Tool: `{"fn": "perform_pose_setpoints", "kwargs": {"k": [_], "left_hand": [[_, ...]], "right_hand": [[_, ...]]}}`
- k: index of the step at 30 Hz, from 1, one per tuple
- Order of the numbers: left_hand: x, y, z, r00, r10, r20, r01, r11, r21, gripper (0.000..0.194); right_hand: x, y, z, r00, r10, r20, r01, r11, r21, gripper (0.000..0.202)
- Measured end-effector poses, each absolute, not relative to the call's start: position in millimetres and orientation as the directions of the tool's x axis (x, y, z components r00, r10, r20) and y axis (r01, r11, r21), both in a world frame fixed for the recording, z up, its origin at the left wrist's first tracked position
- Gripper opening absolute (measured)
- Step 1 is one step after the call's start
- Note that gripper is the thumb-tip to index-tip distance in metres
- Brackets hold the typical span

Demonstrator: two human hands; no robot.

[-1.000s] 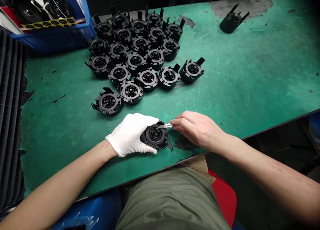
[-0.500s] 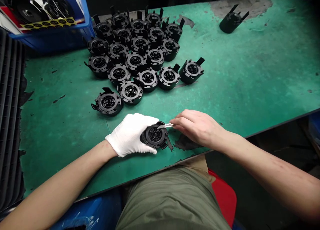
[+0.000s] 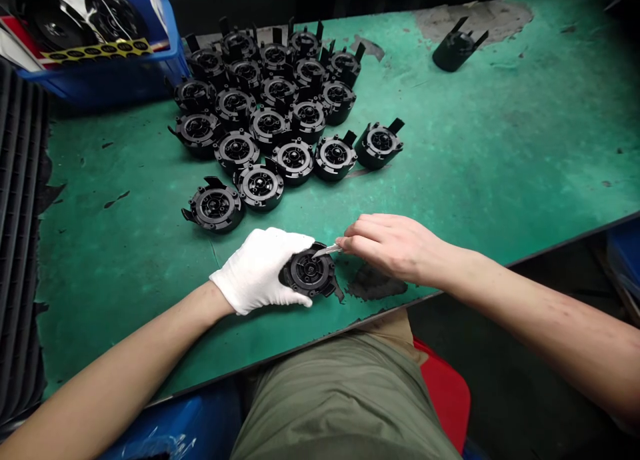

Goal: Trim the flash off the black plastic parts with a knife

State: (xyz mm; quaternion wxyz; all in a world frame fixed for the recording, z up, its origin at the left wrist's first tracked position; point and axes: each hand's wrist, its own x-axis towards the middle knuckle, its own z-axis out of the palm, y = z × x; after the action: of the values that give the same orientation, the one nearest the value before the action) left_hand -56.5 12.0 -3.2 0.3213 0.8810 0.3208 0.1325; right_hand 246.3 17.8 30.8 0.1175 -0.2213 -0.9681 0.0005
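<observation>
My left hand (image 3: 263, 270), in a white glove, is wrapped round the left side of a round black plastic housing (image 3: 311, 271) near the table's front edge. The housing's ribbed face points up at me. Bare and pinched closed, my right hand (image 3: 385, 247) grips a thin knife with a pointed metal blade (image 3: 327, 250). Its tip reaches onto the housing's face, near the centre; whether it touches I cannot tell. My fingers hide most of the knife's handle.
Several similar black housings (image 3: 237, 148) stand grouped on the green table (image 3: 450, 160). Another lone housing (image 3: 454, 51) is at the back right. A blue bin (image 3: 120, 80) with black parts sits at the back left, beside a black ribbed tray (image 3: 23, 233).
My right hand has turned slightly and the knife lies at a somewhat different angle, its tip a little nearer the housing's centre. My left hand keeps its hold.
</observation>
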Motion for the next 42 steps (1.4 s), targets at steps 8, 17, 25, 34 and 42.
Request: {"fn": "perform_pose_setpoints", "kwargs": {"k": [8, 17, 25, 34, 42], "left_hand": [[-57.1, 10.1, -5.2, 0.751, 0.661, 0.013, 0.507, -0.589, 0.629, 0.090], [-57.9, 9.2, -5.9, 0.744, 0.668, 0.016, 0.514, -0.589, 0.623, 0.092], [-57.5, 9.8, -4.3, 0.746, 0.663, 0.052, 0.491, -0.602, 0.629, 0.089], [-57.0, 11.5, -5.3, 0.749, 0.662, 0.022, 0.489, -0.575, 0.656, 0.091], [-57.4, 10.3, -6.6, 0.751, 0.660, 0.038, 0.480, -0.584, 0.654, 0.091]], "right_hand": [[248.1, 28.8, 33.7, -0.912, 0.397, 0.104, 0.394, 0.918, -0.050, 0.019], [247.8, 43.6, 41.8, -0.951, 0.302, 0.068, 0.304, 0.952, 0.027, 0.029], [250.4, 22.8, 23.0, -0.848, 0.448, 0.281, 0.424, 0.894, -0.145, 0.013], [248.5, -9.6, 15.0, -0.751, 0.606, 0.262, 0.573, 0.795, -0.200, 0.018], [245.8, -1.2, 15.8, -0.782, 0.565, 0.262, 0.539, 0.825, -0.170, 0.020]]}}
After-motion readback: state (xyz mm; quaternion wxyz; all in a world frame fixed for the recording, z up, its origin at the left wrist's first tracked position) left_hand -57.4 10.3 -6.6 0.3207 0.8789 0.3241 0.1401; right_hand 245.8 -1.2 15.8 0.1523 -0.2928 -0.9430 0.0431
